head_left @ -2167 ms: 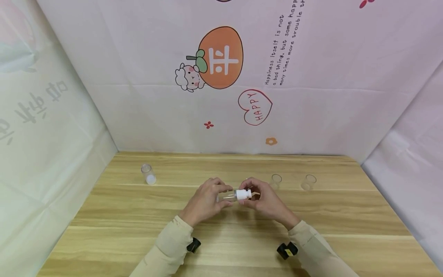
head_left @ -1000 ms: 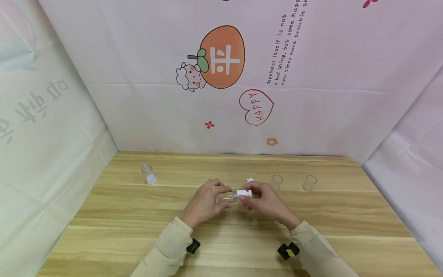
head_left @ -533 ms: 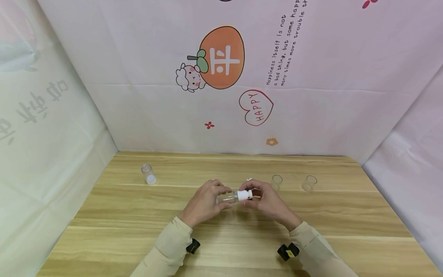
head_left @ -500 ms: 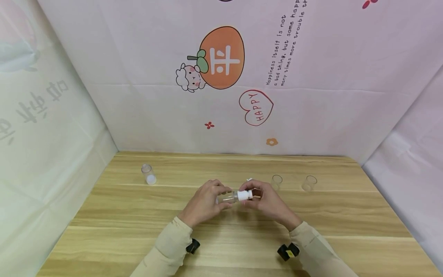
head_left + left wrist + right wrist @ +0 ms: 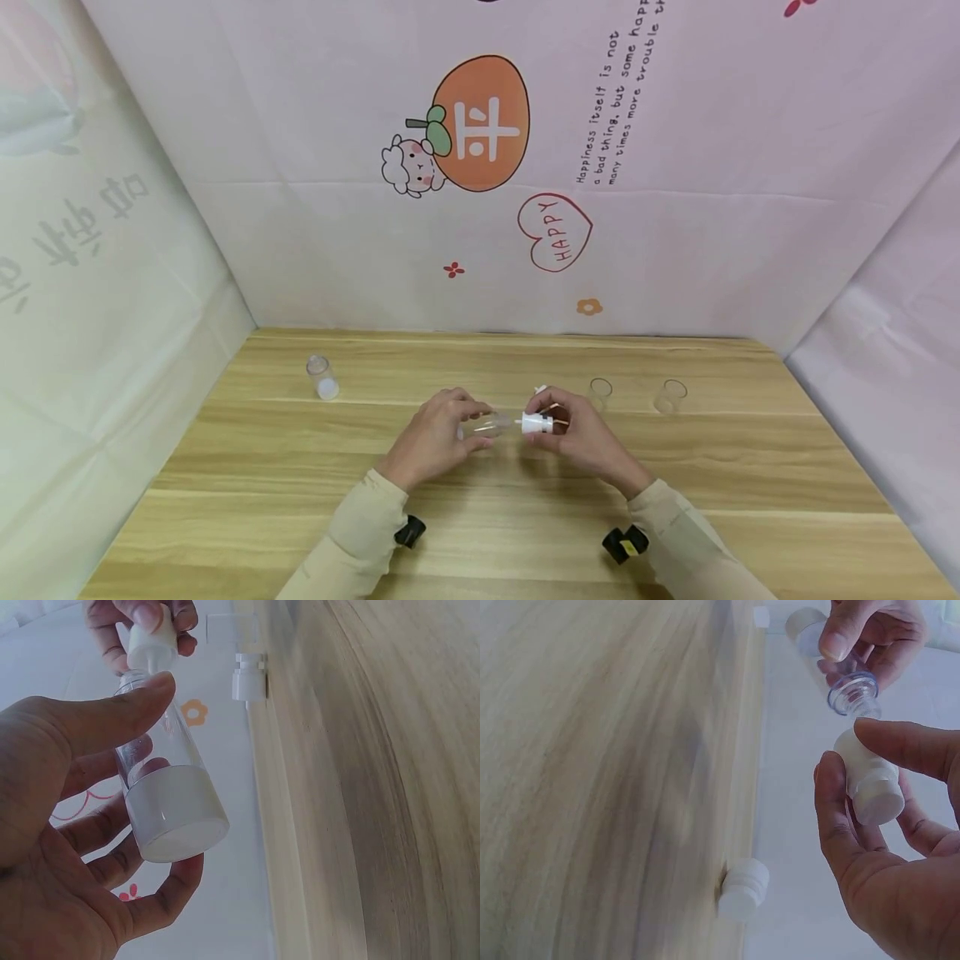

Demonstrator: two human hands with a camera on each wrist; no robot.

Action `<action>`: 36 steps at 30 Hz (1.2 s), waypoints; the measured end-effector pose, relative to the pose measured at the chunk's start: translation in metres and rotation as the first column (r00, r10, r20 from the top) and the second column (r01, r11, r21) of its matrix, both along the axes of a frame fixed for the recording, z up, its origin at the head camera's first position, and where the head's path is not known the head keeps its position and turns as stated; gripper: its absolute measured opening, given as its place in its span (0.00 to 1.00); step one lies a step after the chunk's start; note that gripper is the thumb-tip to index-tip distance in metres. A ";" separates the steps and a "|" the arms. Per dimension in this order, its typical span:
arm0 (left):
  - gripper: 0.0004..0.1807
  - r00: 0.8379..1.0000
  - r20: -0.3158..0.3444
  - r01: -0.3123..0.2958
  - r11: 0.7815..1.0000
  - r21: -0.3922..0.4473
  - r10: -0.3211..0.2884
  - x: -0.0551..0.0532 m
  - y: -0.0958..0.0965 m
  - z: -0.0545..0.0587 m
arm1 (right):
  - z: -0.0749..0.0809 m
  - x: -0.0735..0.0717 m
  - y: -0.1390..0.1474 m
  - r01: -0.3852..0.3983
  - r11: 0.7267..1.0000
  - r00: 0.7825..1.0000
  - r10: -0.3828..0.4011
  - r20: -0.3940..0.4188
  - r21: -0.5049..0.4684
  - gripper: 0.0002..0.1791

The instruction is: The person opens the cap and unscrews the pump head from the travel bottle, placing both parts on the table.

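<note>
My left hand (image 5: 435,429) holds a clear bottle (image 5: 176,787) with a white base, its fingers and thumb curled round the body. The bottle lies about level, its threaded neck (image 5: 855,694) pointing at my right hand (image 5: 573,429). Between the right thumb and fingers I grip a white pump head (image 5: 866,776). A thin stem shows between the pump head and the bottle's neck; the head stands just apart from the neck. Behind the right hand, a second white pump head (image 5: 249,677) stands on the table, mostly hidden in the head view.
A clear bottle (image 5: 322,379) with a white bottom stands at the table's back left. Two clear caps (image 5: 600,392) (image 5: 670,397) stand at the back right. The wooden table (image 5: 300,500) ends at a printed cloth backdrop (image 5: 360,267).
The pump head, earlier against the bottle's neck in my turning right fingers, is now off it, with a gap between. My left hand has drawn the bottle slightly left.
</note>
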State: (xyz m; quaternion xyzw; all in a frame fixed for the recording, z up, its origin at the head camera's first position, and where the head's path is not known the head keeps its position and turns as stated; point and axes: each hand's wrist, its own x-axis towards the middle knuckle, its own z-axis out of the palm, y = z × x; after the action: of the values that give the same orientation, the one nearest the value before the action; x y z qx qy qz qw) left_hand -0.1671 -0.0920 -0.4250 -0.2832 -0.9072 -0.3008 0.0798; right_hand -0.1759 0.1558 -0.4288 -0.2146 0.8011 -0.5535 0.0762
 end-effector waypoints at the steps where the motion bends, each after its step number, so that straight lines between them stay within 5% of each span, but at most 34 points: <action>1: 0.18 1.000 0.001 -0.002 1.000 0.002 0.002 0.000 -0.001 0.000 | -0.001 0.000 -0.001 0.005 1.000 1.000 -0.005 -0.007 0.009 0.16; 17: 0.20 0.997 0.062 -0.050 0.995 0.088 0.045 0.003 -0.022 -0.003 | -0.012 -0.016 -0.017 0.113 0.976 0.990 -0.095 -0.103 0.187 0.19; 24: 0.19 0.997 0.046 -0.066 0.987 0.144 0.060 0.006 -0.028 -0.004 | -0.012 -0.026 -0.034 0.122 0.967 0.974 -0.074 -0.213 0.222 0.16; 36: 0.17 0.994 0.068 -0.099 0.957 0.273 0.084 0.006 -0.035 -0.008 | -0.014 -0.041 -0.063 0.217 0.916 0.956 -0.130 -0.262 0.338 0.12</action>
State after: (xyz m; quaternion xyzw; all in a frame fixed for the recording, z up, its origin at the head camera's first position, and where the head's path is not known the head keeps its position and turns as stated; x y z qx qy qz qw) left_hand -0.1611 -0.1269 -0.4334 -0.2185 -0.8703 -0.4282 0.1071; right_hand -0.2173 0.0929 -0.4427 -0.1884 0.9088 -0.3710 -0.0302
